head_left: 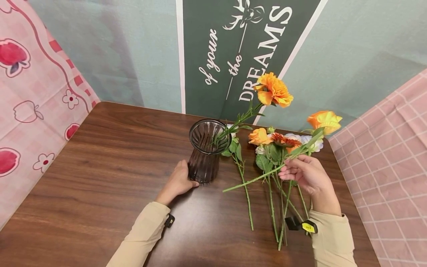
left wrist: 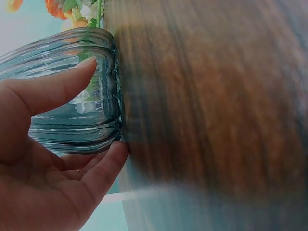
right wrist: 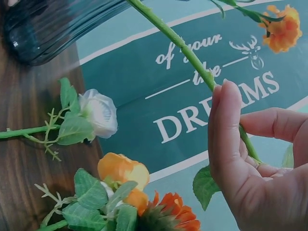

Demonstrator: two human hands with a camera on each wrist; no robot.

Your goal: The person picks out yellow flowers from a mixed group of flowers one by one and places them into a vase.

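A dark ribbed glass vase (head_left: 204, 168) stands upright on the table, an orange carnation (head_left: 273, 90) leaning out of it to the right. Low on the vase, my left hand (head_left: 180, 181) grips the left side, its thumb lying across the glass (left wrist: 72, 113) in the left wrist view. My right hand (head_left: 308, 176) pinches the stem of a yellow-orange rose (head_left: 325, 121) above the other flowers. That rose's bloom points to the back right, and its bare stem end slants left toward the vase. In the right wrist view the green stem (right wrist: 180, 43) runs between thumb and fingers.
Right of the vase lies a white rose (right wrist: 100, 113). Beyond it are an orange rose (head_left: 260, 137), a rust-red daisy-like flower (head_left: 283, 141) and pale blooms, their stems pointing toward the front. A printed cloth (head_left: 227, 96) hangs behind the wooden table (head_left: 100, 178); pink cloths flank it.
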